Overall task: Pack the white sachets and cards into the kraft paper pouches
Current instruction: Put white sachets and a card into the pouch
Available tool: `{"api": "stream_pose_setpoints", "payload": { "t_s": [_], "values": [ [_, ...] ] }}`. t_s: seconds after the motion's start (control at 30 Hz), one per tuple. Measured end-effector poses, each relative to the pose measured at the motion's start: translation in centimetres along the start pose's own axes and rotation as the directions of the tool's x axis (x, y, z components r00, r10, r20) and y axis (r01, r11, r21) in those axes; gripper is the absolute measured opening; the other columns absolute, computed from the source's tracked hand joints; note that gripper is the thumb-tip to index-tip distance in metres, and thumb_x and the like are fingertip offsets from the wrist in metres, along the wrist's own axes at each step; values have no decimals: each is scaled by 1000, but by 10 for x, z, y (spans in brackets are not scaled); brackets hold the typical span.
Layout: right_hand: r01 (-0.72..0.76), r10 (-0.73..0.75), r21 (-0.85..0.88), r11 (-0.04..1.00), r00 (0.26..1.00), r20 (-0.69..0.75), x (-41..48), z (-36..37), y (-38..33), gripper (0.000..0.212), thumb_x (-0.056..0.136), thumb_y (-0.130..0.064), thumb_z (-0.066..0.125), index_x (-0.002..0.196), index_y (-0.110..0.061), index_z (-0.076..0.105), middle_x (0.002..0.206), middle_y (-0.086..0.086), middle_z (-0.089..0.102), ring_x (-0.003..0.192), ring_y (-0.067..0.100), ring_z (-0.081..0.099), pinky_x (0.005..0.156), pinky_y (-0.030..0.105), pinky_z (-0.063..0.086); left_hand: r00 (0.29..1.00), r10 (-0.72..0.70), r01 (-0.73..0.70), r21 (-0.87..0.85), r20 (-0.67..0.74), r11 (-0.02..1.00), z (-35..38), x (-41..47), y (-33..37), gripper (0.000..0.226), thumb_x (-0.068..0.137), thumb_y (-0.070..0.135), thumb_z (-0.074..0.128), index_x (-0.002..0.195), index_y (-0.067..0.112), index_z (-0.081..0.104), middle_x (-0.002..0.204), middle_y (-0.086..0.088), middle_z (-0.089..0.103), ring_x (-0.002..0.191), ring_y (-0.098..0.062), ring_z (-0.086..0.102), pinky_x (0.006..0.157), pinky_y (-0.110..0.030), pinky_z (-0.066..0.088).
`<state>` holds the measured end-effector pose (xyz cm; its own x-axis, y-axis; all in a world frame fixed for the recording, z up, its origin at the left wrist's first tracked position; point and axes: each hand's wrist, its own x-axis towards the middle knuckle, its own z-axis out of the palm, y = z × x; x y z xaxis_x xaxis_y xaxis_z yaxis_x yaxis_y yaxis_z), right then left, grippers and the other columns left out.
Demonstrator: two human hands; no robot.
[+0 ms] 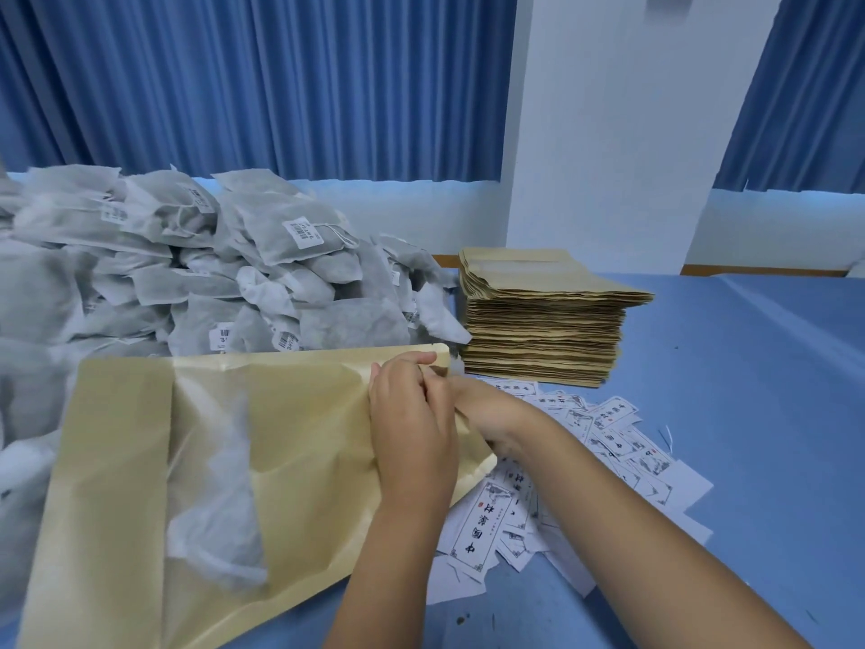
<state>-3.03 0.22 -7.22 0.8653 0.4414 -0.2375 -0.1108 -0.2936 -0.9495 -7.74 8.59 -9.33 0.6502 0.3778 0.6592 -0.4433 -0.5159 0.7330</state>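
Head view: the kraft pouch (290,452) lies flat on the blue table (749,414), mouth turned right, with one white sachet (215,498) showing through its clear window. The left hand (412,428) pinches the mouth's upper lip, fingers curled over it, likely to hold it agape. The right hand (487,414) reaches into that opening; its fingers are hidden, so I can't tell their grip. Cards (608,442) lie scattered just beside the mouth, with the sachet heap (187,274) and pouch stack (543,320) close behind, handy for refills.
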Motion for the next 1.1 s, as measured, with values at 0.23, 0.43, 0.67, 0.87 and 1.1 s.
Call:
{"api": "stream_pose_setpoints", "payload": {
  "t_s": [0.23, 0.43, 0.67, 0.87, 1.1],
  "values": [
    [93, -398, -503, 859, 740, -542, 41, -23, 8, 36, 92, -4, 47, 92, -23, 77, 132, 0, 53, 119, 15, 50, 89, 19, 36, 998, -50, 51, 34, -43, 998, 7, 11, -10, 18, 87, 10, 38, 71, 12, 46, 90, -9, 66, 85, -29, 56, 83, -55, 45],
    [170, -497, -679, 714, 806, -321, 64, -30, 7, 35, 89, -3, 48, 118, -8, 67, 133, 7, 52, 118, 26, 52, 91, 28, 43, 997, -54, 56, 25, -59, 998, 7, 13, -10, 14, 86, 11, 37, 75, 17, 43, 92, -10, 67, 86, -32, 56, 84, -56, 46],
    [479, -463, -220, 850, 477, -747, 16, -38, 8, 26, 79, -20, 77, 93, -30, 56, 86, -7, 61, 65, -1, 54, 60, 14, 46, 997, -61, 61, -10, -36, 998, 6, 10, -8, 21, 89, 0, 42, 75, 16, 44, 90, 3, 58, 86, -28, 55, 88, -60, 43],
    [367, -128, 392, 844, 846, -518, -28, -55, 31, 22, 84, -3, 68, 103, -13, 66, 81, 6, 73, 66, 14, 64, 58, 23, 54, 1000, -10, 11, -48, 19, 999, 4, 4, -1, 18, 92, 4, 40, 80, 10, 53, 95, 6, 55, 92, -17, 51, 95, -59, 42],
    [192, -184, 278, 941, 981, -56, -42, -35, 33, 13, 92, -7, 62, 97, -13, 72, 83, 7, 69, 73, 17, 63, 61, 22, 48, 986, 133, -122, -106, 96, 987, 10, -12, 11, 24, 91, 14, 36, 75, 4, 49, 99, 8, 55, 93, -9, 50, 95, -64, 40]
  ]
}}
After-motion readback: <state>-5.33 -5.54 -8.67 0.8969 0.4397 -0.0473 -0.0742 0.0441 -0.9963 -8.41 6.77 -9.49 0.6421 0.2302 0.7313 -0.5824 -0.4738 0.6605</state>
